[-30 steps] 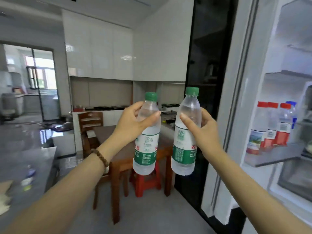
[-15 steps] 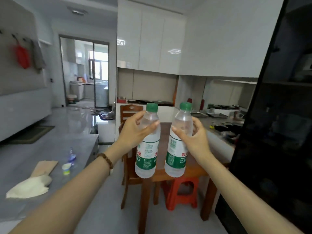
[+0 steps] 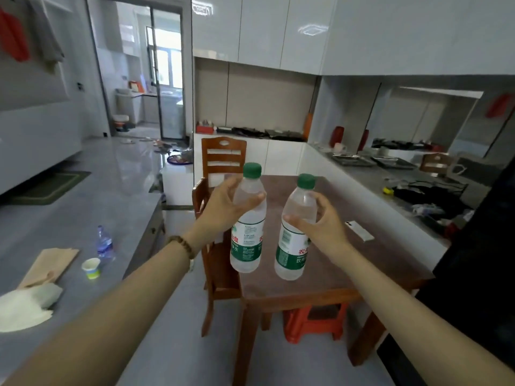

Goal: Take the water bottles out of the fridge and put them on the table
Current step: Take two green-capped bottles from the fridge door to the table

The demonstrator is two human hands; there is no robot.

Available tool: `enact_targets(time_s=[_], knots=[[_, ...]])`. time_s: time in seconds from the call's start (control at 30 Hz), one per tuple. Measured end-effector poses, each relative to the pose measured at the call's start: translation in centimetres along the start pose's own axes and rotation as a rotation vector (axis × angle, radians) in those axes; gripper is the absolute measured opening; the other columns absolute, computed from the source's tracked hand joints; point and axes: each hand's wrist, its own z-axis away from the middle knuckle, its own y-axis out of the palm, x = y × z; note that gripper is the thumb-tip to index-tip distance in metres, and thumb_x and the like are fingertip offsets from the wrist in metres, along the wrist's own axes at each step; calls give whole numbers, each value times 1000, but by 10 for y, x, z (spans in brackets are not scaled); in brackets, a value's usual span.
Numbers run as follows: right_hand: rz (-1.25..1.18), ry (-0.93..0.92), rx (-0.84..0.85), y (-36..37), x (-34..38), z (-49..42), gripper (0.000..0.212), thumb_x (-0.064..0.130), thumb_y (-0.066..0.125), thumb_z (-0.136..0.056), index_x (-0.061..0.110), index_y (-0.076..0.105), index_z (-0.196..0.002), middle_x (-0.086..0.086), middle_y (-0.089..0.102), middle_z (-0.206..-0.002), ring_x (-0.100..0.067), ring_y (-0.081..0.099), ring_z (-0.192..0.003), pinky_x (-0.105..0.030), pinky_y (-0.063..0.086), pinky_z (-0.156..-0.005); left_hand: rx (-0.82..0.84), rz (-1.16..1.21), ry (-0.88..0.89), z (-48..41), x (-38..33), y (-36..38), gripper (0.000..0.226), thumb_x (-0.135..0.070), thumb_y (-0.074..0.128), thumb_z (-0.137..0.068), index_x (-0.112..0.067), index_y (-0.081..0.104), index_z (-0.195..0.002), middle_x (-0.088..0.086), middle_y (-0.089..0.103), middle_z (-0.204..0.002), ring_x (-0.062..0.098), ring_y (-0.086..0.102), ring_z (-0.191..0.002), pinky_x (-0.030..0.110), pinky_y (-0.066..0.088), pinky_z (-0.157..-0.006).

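My left hand [image 3: 225,208] grips the upper part of a clear water bottle [image 3: 246,246] with a green cap and a green label. My right hand [image 3: 320,222] holds a second, matching water bottle [image 3: 291,252] just to the right. Both bottles hang upright in the air over the near end of the brown wooden table [image 3: 376,263]. The fridge is out of view; only a dark panel [image 3: 473,274] shows at the right edge.
A wooden chair [image 3: 220,274] stands at the table's left side, another chair [image 3: 223,157] at its far end. A red stool [image 3: 312,321] sits under the table. Left, a grey counter [image 3: 83,218] carries a small bottle [image 3: 105,245], a cup [image 3: 91,268] and cloths. A white paper [image 3: 359,231] lies on the table.
The view has swung left, away from the open fridge, and closer to the table. Both hands have carried the bottles down and over the table's near end.
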Motion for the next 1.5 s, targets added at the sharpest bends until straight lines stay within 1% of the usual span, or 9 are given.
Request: enact_targets(time_s=[0.13,0.5,0.63,0.73,0.87,0.97,1.17,1.3,1.5], knots=[[20,87,-12,16,-57,-65,51,17,85,-64,25,57,-106,11,67,-98,-4,64,-89,-12,52,-66,55,59,-130,-63,72,4,38,-40,72,-73,-29,60,-107,-8,68,-107,6,64,-100,27,51,-85],[-24,263,59,36,-192,-182,61,2,83,-62,17,51,-111,6,63,-101,-6,62,-90,-16,52,-73,53,234,-385,-148,231,43,34,-16,74,-78,-15,61,-110,-2,70,-103,9,66,-97,20,49,-80],[-21,301,103,41,-231,-209,66,26,88,-49,31,52,-103,11,62,-102,0,62,-94,-17,53,-76,36,242,-434,-169,271,60,35,-16,75,-77,-16,62,-109,-4,70,-104,6,65,-98,16,50,-75],[-34,336,134,42,-258,-227,78,40,92,-41,27,56,-108,-1,64,-109,-25,61,-106,-45,53,-89,5,246,-460,-185,292,71,37,-17,77,-75,-15,61,-109,-4,71,-103,7,66,-97,16,52,-74],[19,347,173,44,-286,-246,73,55,86,-40,42,52,-103,10,61,-111,-18,58,-109,-43,52,-91,-2,215,-453,-201,314,83,36,-17,80,-72,-20,63,-104,-7,72,-101,8,66,-96,16,52,-75],[9,369,214,46,-302,-257,78,48,88,-43,29,53,-111,0,61,-116,-23,58,-111,-50,51,-92,-6,203,-465,-206,327,89,35,-19,81,-71,-22,65,-102,-5,71,-103,9,66,-98,17,52,-76],[42,338,284,49,-322,-264,64,29,88,-56,45,48,-103,17,57,-110,-13,56,-107,-39,50,-91,-2,198,-498,-201,348,94,35,-17,81,-70,-27,64,-100,-8,71,-103,7,65,-98,13,51,-76],[25,349,333,53,-331,-264,66,18,87,-62,25,48,-115,4,58,-116,-23,54,-115,-45,48,-96,35,193,-521,-198,356,93,42,-16,81,-71,-27,62,-107,-12,69,-107,3,63,-102,11,50,-77],[8,339,364,55,-333,-263,64,14,86,-63,31,46,-111,12,56,-111,-21,54,-113,-45,47,-98,178,87,-542,-204,355,89,55,-21,80,-72,-19,56,-121,-5,65,-118,8,60,-111,30,47,-97]])
